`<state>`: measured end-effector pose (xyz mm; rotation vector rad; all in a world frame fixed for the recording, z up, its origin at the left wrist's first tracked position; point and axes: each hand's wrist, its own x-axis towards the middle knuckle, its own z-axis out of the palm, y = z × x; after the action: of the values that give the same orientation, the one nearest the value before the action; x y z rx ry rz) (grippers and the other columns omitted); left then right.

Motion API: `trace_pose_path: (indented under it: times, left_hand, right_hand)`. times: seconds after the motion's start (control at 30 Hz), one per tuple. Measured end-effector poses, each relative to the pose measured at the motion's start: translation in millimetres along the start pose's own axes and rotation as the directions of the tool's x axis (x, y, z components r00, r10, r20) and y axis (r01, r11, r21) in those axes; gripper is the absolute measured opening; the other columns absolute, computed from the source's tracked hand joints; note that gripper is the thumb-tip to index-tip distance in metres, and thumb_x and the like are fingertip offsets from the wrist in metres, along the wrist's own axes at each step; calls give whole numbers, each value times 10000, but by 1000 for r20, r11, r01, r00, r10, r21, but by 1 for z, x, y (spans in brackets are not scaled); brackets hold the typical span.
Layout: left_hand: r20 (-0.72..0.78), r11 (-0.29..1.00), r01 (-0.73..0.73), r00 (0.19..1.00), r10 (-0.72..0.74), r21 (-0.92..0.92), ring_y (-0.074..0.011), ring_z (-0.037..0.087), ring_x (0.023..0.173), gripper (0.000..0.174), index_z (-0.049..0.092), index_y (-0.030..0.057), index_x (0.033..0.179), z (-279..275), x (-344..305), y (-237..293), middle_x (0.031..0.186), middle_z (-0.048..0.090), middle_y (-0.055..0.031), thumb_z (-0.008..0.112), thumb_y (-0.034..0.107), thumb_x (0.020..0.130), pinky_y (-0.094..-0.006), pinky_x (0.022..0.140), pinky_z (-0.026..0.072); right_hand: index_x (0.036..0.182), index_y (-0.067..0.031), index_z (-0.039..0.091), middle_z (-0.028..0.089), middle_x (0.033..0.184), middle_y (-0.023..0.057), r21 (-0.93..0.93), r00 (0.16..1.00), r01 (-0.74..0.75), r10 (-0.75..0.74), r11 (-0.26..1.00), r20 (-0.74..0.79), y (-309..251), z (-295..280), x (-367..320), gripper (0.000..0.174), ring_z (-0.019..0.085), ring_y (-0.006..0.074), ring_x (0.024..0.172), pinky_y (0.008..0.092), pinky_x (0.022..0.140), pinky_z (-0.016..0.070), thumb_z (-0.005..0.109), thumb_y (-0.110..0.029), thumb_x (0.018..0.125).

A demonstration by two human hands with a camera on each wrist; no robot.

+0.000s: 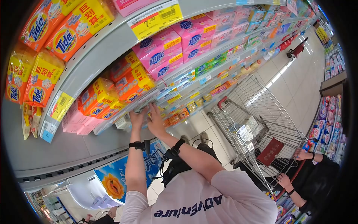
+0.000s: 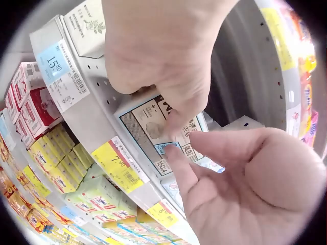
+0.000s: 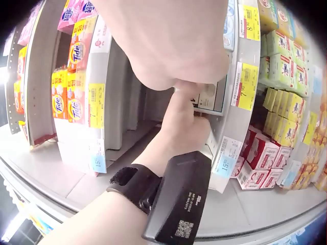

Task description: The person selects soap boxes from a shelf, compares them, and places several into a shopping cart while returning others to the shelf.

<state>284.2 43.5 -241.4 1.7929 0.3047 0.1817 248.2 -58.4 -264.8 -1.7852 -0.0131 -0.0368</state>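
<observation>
A white boxed bar of laundry soap point(image 2: 152, 127), with a blue edge and dark print, stands at the shelf front between both hands. My left hand point(image 1: 137, 118) holds the soap box, its fingertips on the printed face and the rest of its grip partly hidden. From the other side my right hand point(image 1: 156, 123) reaches in with fingers extended. In the left wrist view, the fingertips of the right hand point(image 2: 245, 178) lie over the middle of the box's front. In the right wrist view, the left hand point(image 3: 185, 115) covers most of the soap box point(image 3: 207, 97).
Orange Tide packs point(image 1: 97, 98) and pink detergent soap packs point(image 1: 158, 52) fill the shelf around the hands. Price tags point(image 2: 120, 164) line the shelf edge. A wire shopping cart point(image 1: 257, 123) with boxes stands to the right, and another person's hand point(image 1: 286, 183) is at it.
</observation>
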Motion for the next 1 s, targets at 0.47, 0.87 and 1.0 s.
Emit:
trace_pose_path:
  times: [0.47,0.87,1.0]
  left_hand:
    - [-93,858,-136,974,208,495,-329,511,1233,937,437,-31,1391,-31,43,-92,1349,539,-198,859,423,688,-421,1066,362]
    - [-71,999,-28,997,29,26,-290,449,1312,857,256,-12,1492,-14,9,-84,1477,409,-193,765,67,807,-423,1115,351]
    - [-273,968,135,959,-74,213,-283,406,1351,815,266,-3,1495,-6,-32,-69,1489,381,-180,724,23,821,-417,1103,355]
  right_hand:
    - [1301,11,553,658,1170,166,143,765,-273,124,952,632,56,-124,-19,464,638,241,1070,341,920,505,650,-226,913]
    - [1367,-18,520,592,1309,152,47,887,-448,437,893,151,65,-479,-128,641,589,260,1144,352,986,467,685,-410,889]
    - [1377,1,485,638,1182,187,-247,778,-629,591,737,-214,173,-573,-143,689,642,324,1045,380,916,514,749,-330,833]
